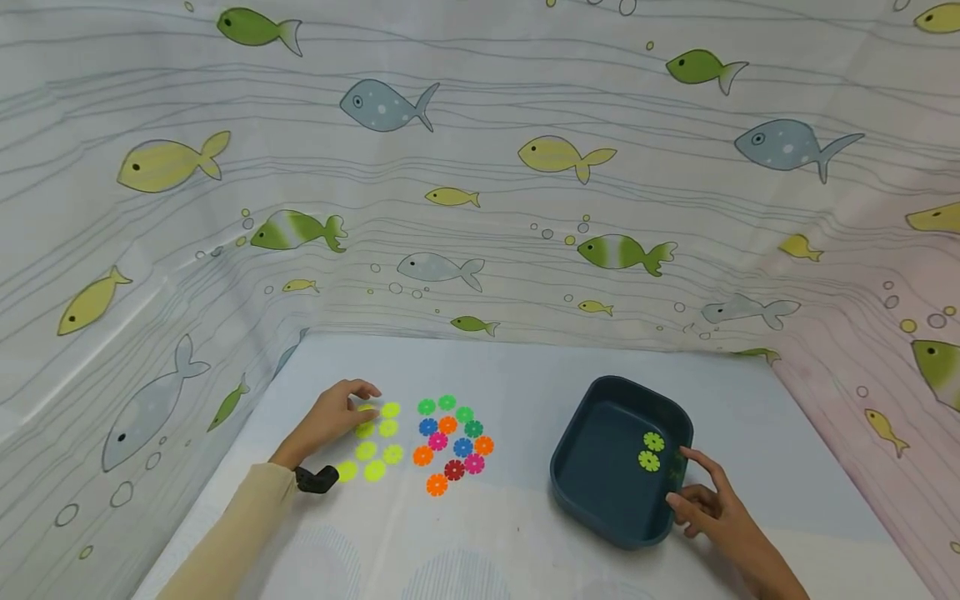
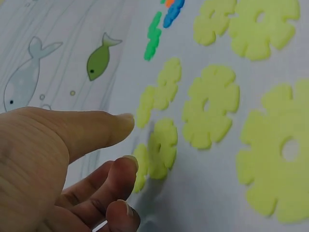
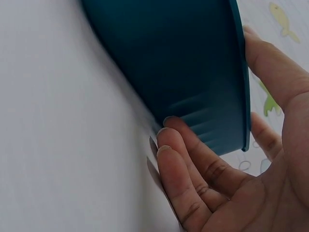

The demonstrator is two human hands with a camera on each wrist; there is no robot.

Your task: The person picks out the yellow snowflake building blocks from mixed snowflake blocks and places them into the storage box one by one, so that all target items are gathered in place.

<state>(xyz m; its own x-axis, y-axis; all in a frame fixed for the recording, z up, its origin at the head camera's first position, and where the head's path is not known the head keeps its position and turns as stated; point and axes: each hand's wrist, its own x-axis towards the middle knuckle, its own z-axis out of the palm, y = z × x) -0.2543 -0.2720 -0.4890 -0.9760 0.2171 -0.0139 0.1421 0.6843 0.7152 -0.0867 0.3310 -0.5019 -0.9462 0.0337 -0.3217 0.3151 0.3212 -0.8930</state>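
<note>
Reaching with the left hand over the far part of the yellow discs, with a gap between thumb and fingertips and nothing pinched in it. Hard to tell whether touching the nearest disc. More of that yellow just past those fingertips and back toward the wrist, flat on the white tabletop. Right of the left fingers, a loose cluster of green, blue, orange, pink and dark red discs.

Gripping the dark blue tray by its near right wall with the right hand, with thumb and index finger at the rim and the other fingers bent against the outside. Inside, just left of the right fingertips, two yellow-green discs, close together.
</note>
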